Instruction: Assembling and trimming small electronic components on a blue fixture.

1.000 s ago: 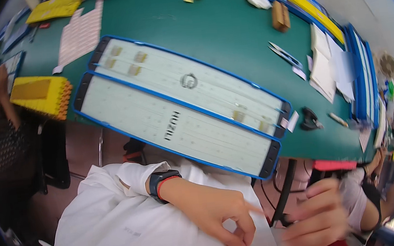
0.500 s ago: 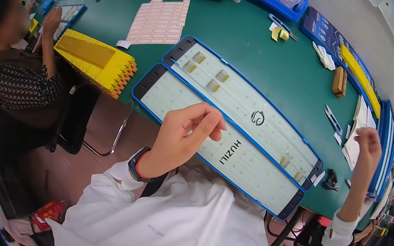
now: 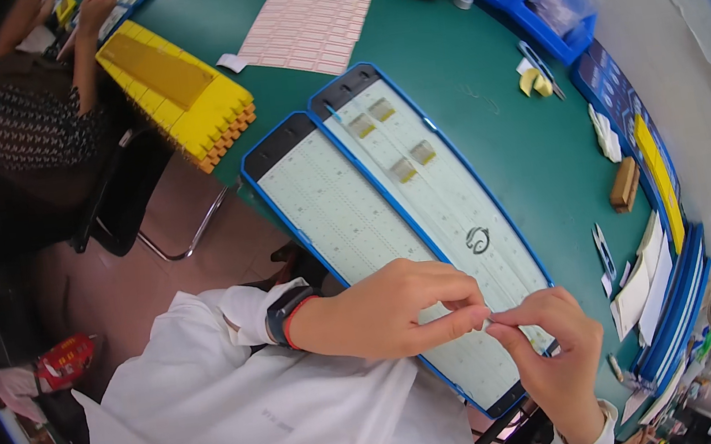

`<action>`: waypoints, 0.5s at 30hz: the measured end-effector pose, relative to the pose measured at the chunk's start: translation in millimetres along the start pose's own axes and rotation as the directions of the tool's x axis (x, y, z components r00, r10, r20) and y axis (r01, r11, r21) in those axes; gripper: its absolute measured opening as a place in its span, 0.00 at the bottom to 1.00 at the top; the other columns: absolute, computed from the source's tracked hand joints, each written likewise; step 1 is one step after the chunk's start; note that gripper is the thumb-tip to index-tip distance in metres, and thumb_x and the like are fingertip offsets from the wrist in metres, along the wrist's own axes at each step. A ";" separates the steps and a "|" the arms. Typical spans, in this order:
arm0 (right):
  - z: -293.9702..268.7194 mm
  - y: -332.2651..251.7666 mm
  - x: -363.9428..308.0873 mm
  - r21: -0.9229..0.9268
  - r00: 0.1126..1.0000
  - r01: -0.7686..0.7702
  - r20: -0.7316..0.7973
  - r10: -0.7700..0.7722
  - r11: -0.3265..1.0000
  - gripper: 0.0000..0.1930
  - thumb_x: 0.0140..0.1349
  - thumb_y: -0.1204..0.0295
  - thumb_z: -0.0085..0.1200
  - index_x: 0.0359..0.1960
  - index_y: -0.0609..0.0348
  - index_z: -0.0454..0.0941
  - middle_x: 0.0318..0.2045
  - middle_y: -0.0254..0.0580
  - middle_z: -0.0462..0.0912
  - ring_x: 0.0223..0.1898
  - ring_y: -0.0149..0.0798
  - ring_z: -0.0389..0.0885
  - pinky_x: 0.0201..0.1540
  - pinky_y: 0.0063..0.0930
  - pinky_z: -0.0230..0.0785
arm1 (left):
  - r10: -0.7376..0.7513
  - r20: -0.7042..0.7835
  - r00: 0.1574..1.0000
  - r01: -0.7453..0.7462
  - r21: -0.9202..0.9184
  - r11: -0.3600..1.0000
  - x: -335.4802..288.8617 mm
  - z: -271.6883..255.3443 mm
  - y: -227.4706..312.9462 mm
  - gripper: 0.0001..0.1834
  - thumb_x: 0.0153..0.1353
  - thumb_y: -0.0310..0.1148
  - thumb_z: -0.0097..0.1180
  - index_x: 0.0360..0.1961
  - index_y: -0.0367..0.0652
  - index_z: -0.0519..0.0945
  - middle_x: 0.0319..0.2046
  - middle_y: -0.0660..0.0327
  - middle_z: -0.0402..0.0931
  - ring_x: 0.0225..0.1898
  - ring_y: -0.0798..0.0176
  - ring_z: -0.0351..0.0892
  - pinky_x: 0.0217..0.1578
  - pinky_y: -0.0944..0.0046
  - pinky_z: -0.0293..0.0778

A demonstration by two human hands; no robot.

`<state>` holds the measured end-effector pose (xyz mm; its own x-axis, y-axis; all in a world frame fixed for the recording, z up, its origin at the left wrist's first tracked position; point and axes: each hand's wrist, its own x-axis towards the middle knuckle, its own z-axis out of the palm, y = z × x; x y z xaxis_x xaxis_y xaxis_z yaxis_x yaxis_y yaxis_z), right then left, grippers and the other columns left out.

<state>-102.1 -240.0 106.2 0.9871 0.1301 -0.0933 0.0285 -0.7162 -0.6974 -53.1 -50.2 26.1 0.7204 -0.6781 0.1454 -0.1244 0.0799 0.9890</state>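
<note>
A long hinged flat case (image 3: 343,192) with blue rims, black ends and pale marked panels lies opened out in front of me. Small square brownish pads (image 3: 402,170) sit in its right half, where thin lines run lengthwise. Above the case's near part, my left hand (image 3: 410,308) is closed in a pinch. My right hand (image 3: 557,344) pinches too, its fingertips meeting those of the left. Whatever is between the fingertips is too small to make out. The two hands hide part of the near end of the case.
Left of the case are stacked yellow foam strips (image 3: 180,93) and a seated person (image 3: 42,127). A pink-lined label sheet (image 3: 309,28) lies beyond. To the right are blue bins (image 3: 556,15), snips (image 3: 603,254), a wooden block (image 3: 625,186) and stacked blue cases (image 3: 673,316).
My right hand has come in from the far right to meet the left one. My left hand has moved right and nearer. The view has shifted slightly.
</note>
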 end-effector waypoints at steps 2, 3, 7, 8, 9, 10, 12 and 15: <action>-3.2 4.7 4.0 0.023 0.998 0.037 -0.056 -0.036 0.999 0.08 0.44 0.82 0.67 0.27 0.60 0.83 0.23 0.37 0.82 0.29 0.36 0.78 0.34 0.27 0.69 | 0.022 -0.020 1.000 -0.021 0.057 0.998 1.0 -14.0 -1.6 0.06 0.60 0.28 0.55 0.36 0.38 0.79 0.34 0.57 0.79 0.38 0.58 0.78 0.40 0.63 0.72; -5.3 7.3 7.4 0.047 0.991 0.070 -0.120 -0.064 0.996 0.08 0.43 0.82 0.67 0.26 0.61 0.83 0.24 0.37 0.82 0.28 0.35 0.78 0.34 0.26 0.69 | 0.068 -0.091 0.994 -0.055 0.142 0.988 0.7 -26.3 -3.1 0.08 0.61 0.30 0.55 0.39 0.38 0.79 0.39 0.55 0.79 0.43 0.56 0.77 0.45 0.61 0.72; -21.9 21.8 46.3 0.057 0.985 0.006 -0.175 0.004 0.998 0.05 0.49 0.79 0.65 0.29 0.64 0.82 0.27 0.40 0.83 0.30 0.33 0.80 0.37 0.23 0.70 | 0.322 -0.515 0.795 0.378 0.834 0.401 11.5 -77.1 -29.8 0.27 0.63 0.40 0.53 0.59 0.37 0.65 0.58 0.46 0.64 0.61 0.45 0.60 0.61 0.49 0.55; -19.4 20.4 60.3 0.051 0.986 0.017 -0.168 -0.008 0.999 0.05 0.49 0.79 0.65 0.29 0.64 0.82 0.27 0.40 0.83 0.30 0.33 0.80 0.37 0.23 0.70 | 0.327 -0.525 0.786 0.387 0.830 0.402 12.9 -83.5 -39.9 0.27 0.63 0.40 0.53 0.59 0.37 0.65 0.58 0.46 0.64 0.61 0.45 0.60 0.61 0.49 0.55; -16.1 19.0 74.4 0.112 0.989 -0.037 -0.138 0.052 0.993 0.05 0.51 0.78 0.64 0.30 0.64 0.82 0.28 0.40 0.83 0.31 0.31 0.80 0.39 0.23 0.71 | 0.284 -0.531 0.798 0.375 0.808 0.455 14.1 -88.7 -49.6 0.29 0.63 0.41 0.53 0.59 0.35 0.65 0.57 0.47 0.65 0.59 0.45 0.61 0.59 0.49 0.56; -12.4 18.8 86.6 0.167 0.987 -0.097 -0.108 0.116 0.981 0.05 0.53 0.77 0.63 0.31 0.65 0.82 0.28 0.40 0.83 0.32 0.30 0.81 0.40 0.22 0.71 | 0.242 -0.531 0.812 0.359 0.781 0.511 16.0 -91.1 -55.3 0.30 0.62 0.42 0.54 0.59 0.33 0.64 0.55 0.47 0.66 0.57 0.45 0.62 0.57 0.49 0.58; -1.6 21.1 105.3 0.203 0.991 -0.093 -0.080 0.111 0.975 0.06 0.54 0.76 0.63 0.32 0.66 0.82 0.28 0.40 0.83 0.32 0.29 0.81 0.40 0.22 0.71 | 0.224 -0.540 0.812 0.367 0.769 0.523 17.4 -86.0 -52.0 0.30 0.62 0.41 0.54 0.60 0.34 0.63 0.57 0.47 0.65 0.58 0.46 0.61 0.58 0.50 0.57; 13.2 22.0 127.7 0.221 0.996 -0.092 0.003 0.093 0.971 0.07 0.55 0.75 0.62 0.33 0.66 0.82 0.29 0.39 0.84 0.32 0.27 0.81 0.38 0.20 0.71 | 0.196 -0.547 0.814 0.373 0.751 0.545 15.0 -75.2 -51.9 0.30 0.62 0.40 0.55 0.61 0.36 0.63 0.58 0.48 0.64 0.58 0.47 0.62 0.58 0.51 0.56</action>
<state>22.5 -230.1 69.5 0.9849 0.0648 -0.1603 -0.0979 -0.5556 -0.8257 15.5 -9.6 -21.0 0.9352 -0.1371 0.3266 -0.3113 -0.7579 0.5733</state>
